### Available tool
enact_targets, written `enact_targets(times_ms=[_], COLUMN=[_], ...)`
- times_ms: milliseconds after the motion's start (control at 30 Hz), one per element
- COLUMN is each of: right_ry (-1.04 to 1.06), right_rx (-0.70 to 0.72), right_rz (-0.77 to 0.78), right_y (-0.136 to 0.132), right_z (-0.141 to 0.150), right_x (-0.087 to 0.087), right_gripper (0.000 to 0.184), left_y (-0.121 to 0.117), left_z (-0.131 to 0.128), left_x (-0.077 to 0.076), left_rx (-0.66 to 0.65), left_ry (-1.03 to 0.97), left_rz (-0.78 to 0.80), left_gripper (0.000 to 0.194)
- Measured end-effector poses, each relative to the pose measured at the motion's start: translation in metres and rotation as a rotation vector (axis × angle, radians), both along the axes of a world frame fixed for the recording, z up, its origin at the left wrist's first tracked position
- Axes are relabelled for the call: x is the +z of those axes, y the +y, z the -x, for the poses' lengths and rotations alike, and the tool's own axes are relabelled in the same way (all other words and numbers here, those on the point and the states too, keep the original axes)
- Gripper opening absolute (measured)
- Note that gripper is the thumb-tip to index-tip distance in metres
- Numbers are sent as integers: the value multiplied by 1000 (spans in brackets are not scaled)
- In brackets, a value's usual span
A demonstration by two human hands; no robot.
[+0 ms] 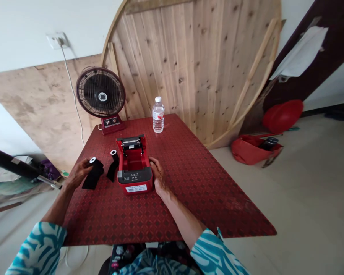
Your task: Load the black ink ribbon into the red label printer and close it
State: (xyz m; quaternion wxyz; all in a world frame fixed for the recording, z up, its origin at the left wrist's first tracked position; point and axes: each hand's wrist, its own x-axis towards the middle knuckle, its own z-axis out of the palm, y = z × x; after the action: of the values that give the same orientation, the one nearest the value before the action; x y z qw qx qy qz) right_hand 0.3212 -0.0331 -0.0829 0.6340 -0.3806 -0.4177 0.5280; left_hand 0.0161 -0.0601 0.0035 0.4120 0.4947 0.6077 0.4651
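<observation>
Nearest, at about 7 and 5 o'clock, are the person's two teal-and-white patterned sleeves (37, 248). At 10 o'clock, the left hand (80, 173) grips a black roll with a white core (95, 172) on the red diamond-patterned tabletop (195, 202). Its fingers (84, 164) lie close together and wrap the roll's side, and a loose black strip hangs from the roll onto the table. At 12 o'clock, the right hand (158, 175) lies on the right wall of a red thermal printer (134, 179), fingers (154, 164) curled together over its edge, not spread. The printer's lid stands open, showing a roller and an empty red compartment. Between the left hand and the printer, a second black roll (113, 163) stands upright, just beside the printer's left wall, with its dark strip trailing down. Farther off, at 12 o'clock, stands a water bottle (158, 115); at 11 o'clock, a red-based desk fan (101, 92). At 2 o'clock, a red bag (253, 150) lies on the floor. Behind everything, a round wooden board (189, 68) leans against the wall.
</observation>
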Motion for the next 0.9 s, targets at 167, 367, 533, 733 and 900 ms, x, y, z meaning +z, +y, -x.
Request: enact_targets(times_ms=[167,367,533,733,900], right_ry=[19,7,-5,-6,-19], right_rx=[4,12,9,4,-9], right_rz=[21,-6,-17,-25,-36], right_y=[-1,0,2,2,1], right_z=[1,2,4,4,2], right_x=[2,-1,-6,-5,-1], right_gripper=[39,38,35,33,33], left_y=[-16,-1,20,33,27], left_z=[-19,-102,-148,-165,-169], left_x=[34,58,61,66,74], left_rx=[-89,-364,-491,-477,-504], left_ry=[-46,291,978,1399,1459], left_rz=[10,-146,-136,54,59], left_gripper=[42,35,35,35,35])
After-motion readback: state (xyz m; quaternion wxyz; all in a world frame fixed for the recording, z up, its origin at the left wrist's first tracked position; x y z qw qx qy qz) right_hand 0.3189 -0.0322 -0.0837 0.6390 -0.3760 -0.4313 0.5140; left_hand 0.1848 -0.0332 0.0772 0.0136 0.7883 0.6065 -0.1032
